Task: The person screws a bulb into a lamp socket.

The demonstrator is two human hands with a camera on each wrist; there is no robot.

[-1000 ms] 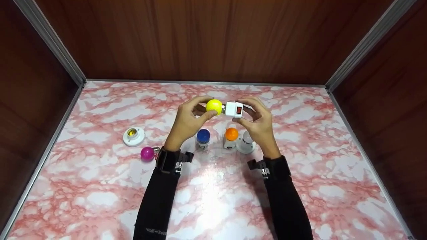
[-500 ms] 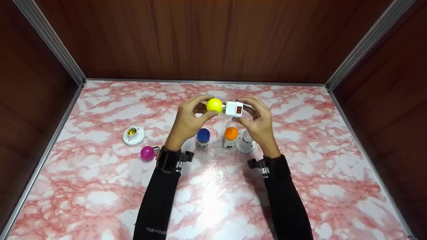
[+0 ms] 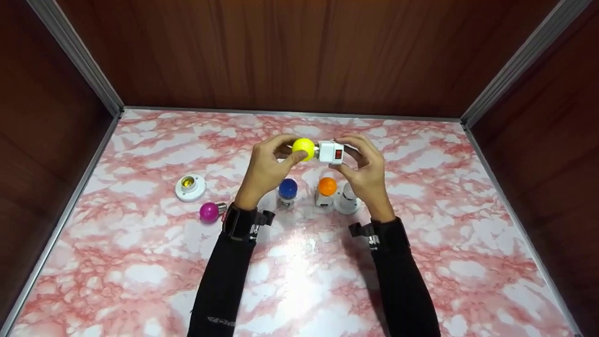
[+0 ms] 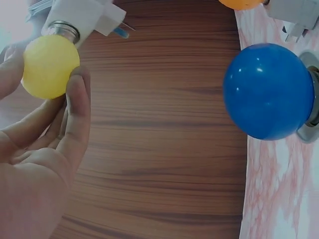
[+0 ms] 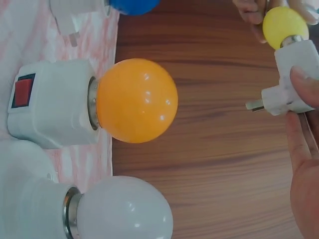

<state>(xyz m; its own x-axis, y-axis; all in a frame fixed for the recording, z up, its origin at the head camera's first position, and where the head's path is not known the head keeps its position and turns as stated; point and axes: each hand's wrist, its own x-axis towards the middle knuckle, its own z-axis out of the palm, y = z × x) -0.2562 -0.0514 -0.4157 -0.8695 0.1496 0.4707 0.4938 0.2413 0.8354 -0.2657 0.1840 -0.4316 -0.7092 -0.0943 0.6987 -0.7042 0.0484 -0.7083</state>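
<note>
My left hand (image 3: 269, 166) pinches a yellow light bulb (image 3: 303, 149) between thumb and fingers, up above the table. The bulb's metal screw base (image 4: 64, 31) sits at the mouth of a white plug-in bulb socket (image 3: 327, 152), part of its thread showing. My right hand (image 3: 367, 171) grips that socket by its far end, where a red rocker switch (image 3: 338, 153) faces up. Metal plug pins (image 5: 254, 105) stick out of the socket's side in the right wrist view.
Below the hands stand a blue bulb (image 3: 288, 188), an orange bulb (image 3: 327, 186) in a switched socket, and a white bulb (image 5: 124, 209) in a round base. To the left are a round lamp holder (image 3: 199, 191) and a magenta bulb (image 3: 209, 213) lying down. Wooden panels (image 3: 290, 56) enclose the marbled table.
The left thumb has shifted up over the yellow bulb's face. Both hands keep their hold on bulb and socket; the head view has moved slightly.
</note>
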